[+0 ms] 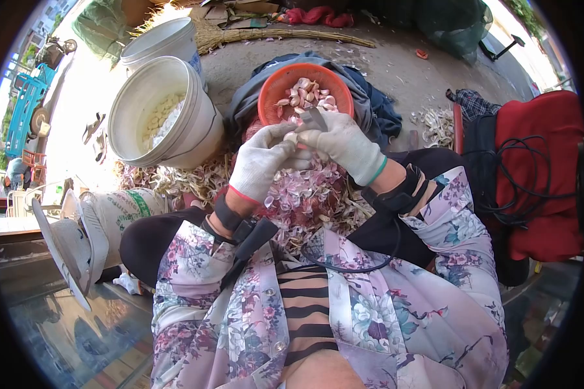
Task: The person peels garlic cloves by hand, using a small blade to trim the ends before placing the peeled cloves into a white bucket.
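We close our left hand (263,162) on a garlic clove (292,137). Our right hand (344,144) grips a knife (313,118). A bowl (270,91) lies at 12 o'clock.

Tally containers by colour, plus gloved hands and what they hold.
White buckets: 2 (near bucket, far bucket)
Orange bowl: 1
Gloved hands: 2 (left hand, right hand)
Knife, in right grip: 1
Garlic clove, in left grip: 1
Total: 7
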`<action>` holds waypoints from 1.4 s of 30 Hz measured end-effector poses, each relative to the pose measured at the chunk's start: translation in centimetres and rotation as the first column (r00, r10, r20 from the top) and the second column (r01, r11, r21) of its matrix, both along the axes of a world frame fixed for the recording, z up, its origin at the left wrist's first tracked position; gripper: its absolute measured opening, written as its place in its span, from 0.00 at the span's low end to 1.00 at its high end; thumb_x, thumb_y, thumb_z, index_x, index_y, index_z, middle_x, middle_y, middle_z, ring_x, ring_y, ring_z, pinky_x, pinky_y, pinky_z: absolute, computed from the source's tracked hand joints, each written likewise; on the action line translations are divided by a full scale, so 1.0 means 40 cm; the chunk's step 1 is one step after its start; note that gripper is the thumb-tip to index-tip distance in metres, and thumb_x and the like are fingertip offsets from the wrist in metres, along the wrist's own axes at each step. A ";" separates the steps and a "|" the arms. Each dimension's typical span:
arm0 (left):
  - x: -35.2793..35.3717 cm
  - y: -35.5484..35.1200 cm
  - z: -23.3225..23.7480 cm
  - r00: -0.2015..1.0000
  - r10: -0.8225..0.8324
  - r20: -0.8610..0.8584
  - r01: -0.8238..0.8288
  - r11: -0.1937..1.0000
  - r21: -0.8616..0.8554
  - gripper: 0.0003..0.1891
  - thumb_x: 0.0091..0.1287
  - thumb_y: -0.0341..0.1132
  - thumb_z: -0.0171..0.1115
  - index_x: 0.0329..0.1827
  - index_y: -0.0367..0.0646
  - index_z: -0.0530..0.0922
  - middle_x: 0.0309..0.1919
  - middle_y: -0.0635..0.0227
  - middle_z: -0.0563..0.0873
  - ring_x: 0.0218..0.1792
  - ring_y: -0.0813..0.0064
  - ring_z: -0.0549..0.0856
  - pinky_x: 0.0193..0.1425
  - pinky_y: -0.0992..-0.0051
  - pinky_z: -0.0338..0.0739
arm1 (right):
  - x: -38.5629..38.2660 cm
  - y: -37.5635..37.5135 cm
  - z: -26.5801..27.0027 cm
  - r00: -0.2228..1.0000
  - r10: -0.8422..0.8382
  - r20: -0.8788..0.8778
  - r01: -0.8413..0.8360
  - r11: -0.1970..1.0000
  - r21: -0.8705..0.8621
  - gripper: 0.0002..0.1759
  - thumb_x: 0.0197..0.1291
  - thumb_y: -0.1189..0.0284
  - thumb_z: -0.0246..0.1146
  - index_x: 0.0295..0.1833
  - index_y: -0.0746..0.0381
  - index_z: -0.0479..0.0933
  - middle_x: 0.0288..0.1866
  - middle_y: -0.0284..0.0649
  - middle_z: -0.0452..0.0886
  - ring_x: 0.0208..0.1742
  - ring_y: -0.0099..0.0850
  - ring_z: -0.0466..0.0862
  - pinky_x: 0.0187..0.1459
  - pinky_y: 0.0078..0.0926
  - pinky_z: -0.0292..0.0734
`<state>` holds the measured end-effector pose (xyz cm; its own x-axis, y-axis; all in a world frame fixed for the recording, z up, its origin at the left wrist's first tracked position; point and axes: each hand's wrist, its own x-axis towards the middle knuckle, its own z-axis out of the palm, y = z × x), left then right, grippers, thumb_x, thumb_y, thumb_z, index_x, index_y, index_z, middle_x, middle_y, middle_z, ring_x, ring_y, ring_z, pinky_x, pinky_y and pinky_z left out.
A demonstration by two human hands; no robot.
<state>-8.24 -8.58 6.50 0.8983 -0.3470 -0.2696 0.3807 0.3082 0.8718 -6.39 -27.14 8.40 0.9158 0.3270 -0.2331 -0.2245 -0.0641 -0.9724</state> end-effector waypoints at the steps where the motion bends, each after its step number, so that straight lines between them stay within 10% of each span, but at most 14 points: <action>1: 0.000 -0.001 -0.003 1.000 0.006 0.010 -0.006 1.000 0.015 0.18 0.75 0.30 0.55 0.64 0.29 0.69 0.45 0.56 0.84 0.40 0.67 0.88 0.46 0.71 0.86 | 0.000 0.001 0.001 1.000 0.003 0.025 -0.003 1.000 -0.014 0.09 0.60 0.72 0.66 0.43 0.65 0.80 0.30 0.31 0.80 0.29 0.16 0.76 0.29 0.19 0.71; 9: 0.002 0.005 0.009 0.991 -0.030 0.130 -0.026 0.912 0.409 0.18 0.75 0.32 0.55 0.64 0.35 0.75 0.33 0.67 0.85 0.23 0.88 0.79 0.26 0.85 0.75 | 0.013 -0.021 -0.031 0.933 0.084 -0.351 0.058 0.925 0.376 0.08 0.67 0.70 0.61 0.47 0.61 0.76 0.27 0.26 0.74 0.20 0.13 0.68 0.21 0.13 0.59; 16: -0.008 -0.013 0.013 0.990 0.022 0.142 -0.063 0.954 0.294 0.18 0.75 0.31 0.54 0.64 0.31 0.74 0.31 0.66 0.85 0.20 0.85 0.76 0.25 0.84 0.70 | 0.001 0.009 -0.026 0.993 0.077 -0.089 -0.063 0.987 0.146 0.09 0.67 0.69 0.60 0.49 0.61 0.75 0.28 0.27 0.74 0.21 0.12 0.67 0.22 0.12 0.59; 22: -0.006 0.006 -0.004 0.995 0.010 0.095 -0.022 0.992 0.125 0.20 0.77 0.38 0.49 0.63 0.31 0.72 0.33 0.66 0.83 0.24 0.82 0.75 0.27 0.80 0.70 | -0.005 -0.008 -0.007 0.967 -0.014 -0.256 0.078 0.967 0.241 0.10 0.68 0.69 0.58 0.50 0.61 0.75 0.30 0.28 0.76 0.23 0.12 0.69 0.24 0.12 0.62; 29: 0.009 0.042 -0.010 1.000 0.008 0.005 -0.008 0.991 -0.135 0.24 0.76 0.42 0.49 0.67 0.32 0.68 0.34 0.70 0.78 0.27 0.83 0.72 0.32 0.79 0.68 | -0.015 0.002 -0.009 0.976 0.165 0.144 -0.169 0.986 0.014 0.09 0.66 0.71 0.62 0.48 0.62 0.80 0.30 0.29 0.79 0.24 0.16 0.75 0.26 0.17 0.71; 30: 0.010 0.043 -0.009 1.000 0.010 -0.010 -0.012 0.988 -0.156 0.24 0.76 0.42 0.49 0.67 0.32 0.68 0.34 0.71 0.78 0.27 0.83 0.71 0.32 0.79 0.67 | -0.012 0.023 -0.030 0.864 0.141 0.483 -0.146 0.989 -0.028 0.11 0.64 0.69 0.65 0.49 0.62 0.79 0.32 0.31 0.81 0.29 0.17 0.78 0.32 0.20 0.76; 34: 0.007 0.044 -0.001 0.999 -0.013 0.045 0.020 0.986 -0.163 0.25 0.76 0.43 0.49 0.68 0.33 0.68 0.34 0.72 0.77 0.27 0.84 0.70 0.32 0.80 0.65 | -0.021 0.008 -0.014 0.944 0.119 0.307 -0.097 0.992 -0.086 0.19 0.59 0.66 0.71 0.51 0.65 0.79 0.36 0.36 0.85 0.34 0.25 0.83 0.38 0.26 0.79; 42: -0.008 0.009 0.006 0.998 -0.026 0.049 0.031 0.994 -0.100 0.22 0.76 0.40 0.48 0.66 0.34 0.69 0.34 0.69 0.81 0.24 0.84 0.69 0.29 0.81 0.63 | -0.033 0.027 0.007 0.796 0.057 0.603 0.178 0.930 -0.323 0.17 0.55 0.67 0.70 0.48 0.63 0.79 0.38 0.45 0.85 0.38 0.40 0.87 0.40 0.34 0.80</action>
<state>-8.55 -8.24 6.73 0.8987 -0.3958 -0.1887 0.3490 0.3852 0.8543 -7.69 -26.07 8.67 0.9217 0.2718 0.2768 0.3732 -0.4263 -0.8240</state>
